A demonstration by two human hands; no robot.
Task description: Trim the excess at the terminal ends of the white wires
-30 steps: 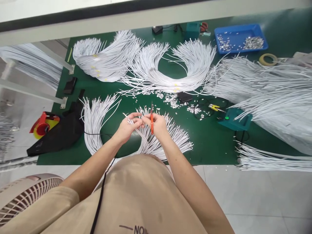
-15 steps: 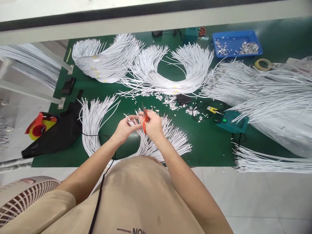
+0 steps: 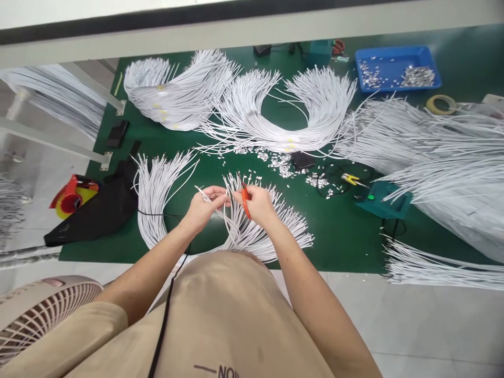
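Observation:
My left hand (image 3: 207,207) is closed around a few white wires (image 3: 203,194), whose ends stick out past the fingers on the left. In my right hand (image 3: 258,203) are scissors with orange handles (image 3: 246,202), their dark tip pointing up and away from me. The right fingertips are close to the left ones, over the wires. Beneath both hands a curved bundle of white wires (image 3: 151,210) lies on the green table, its right end fanned out under my right hand. The wire parts inside my fingers are hidden.
Small silvery pieces (image 3: 281,165) lie scattered beyond my hands, beside a black box (image 3: 302,160). More wire bundles (image 3: 271,126) lie behind. At right are yellow-handled pliers (image 3: 354,180), a green device (image 3: 388,199) and a blue tray (image 3: 397,68). A red tape dispenser (image 3: 73,194) sits left.
My right hand with the scissors has moved slightly right, away from the left hand. The left fingers still grip the wires. The whole view has shifted a little.

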